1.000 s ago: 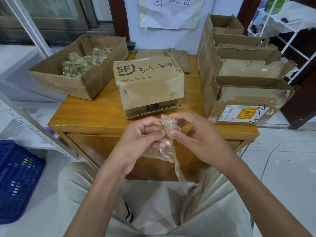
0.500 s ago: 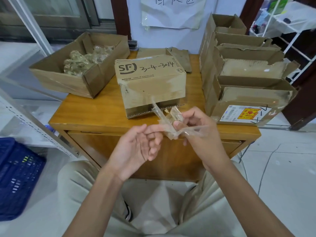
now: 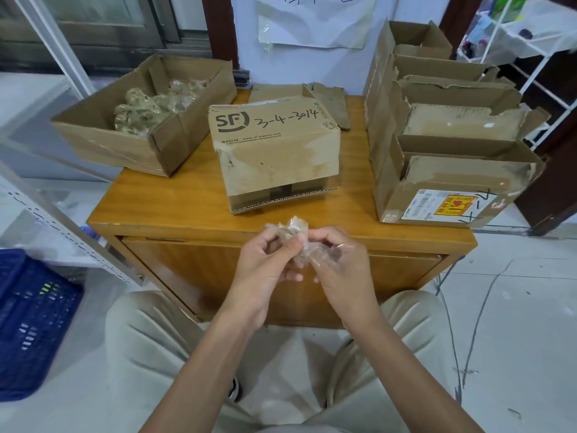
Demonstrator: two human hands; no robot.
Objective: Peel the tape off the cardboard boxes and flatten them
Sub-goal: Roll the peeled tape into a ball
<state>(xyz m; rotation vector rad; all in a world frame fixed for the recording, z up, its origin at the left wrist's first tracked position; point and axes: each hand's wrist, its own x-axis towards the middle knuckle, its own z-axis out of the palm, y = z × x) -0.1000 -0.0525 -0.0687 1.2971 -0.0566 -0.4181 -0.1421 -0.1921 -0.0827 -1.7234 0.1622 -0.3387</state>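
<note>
both hands, left hand [image 3: 265, 264] and right hand [image 3: 338, 264], squeeze 1 crumpled clear tape wad [image 3: 292, 234] with curled fingers, seemingly above the wooden surface [image 3: 175, 210] edge.

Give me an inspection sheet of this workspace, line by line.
Surface: wooden cabinet top, carrying boxes.
Job's things: SF box closed at centre; stacked boxes on the right, open, with torn flaps; peeled tape crumpled between both hands.
Clutter: open box on the left holds tape wads.
Grip: left hand and right hand both pinch the tape.
Cables: thin cable on the floor at right.
Surroundings: blue crate, white rack, paper sign.
</note>
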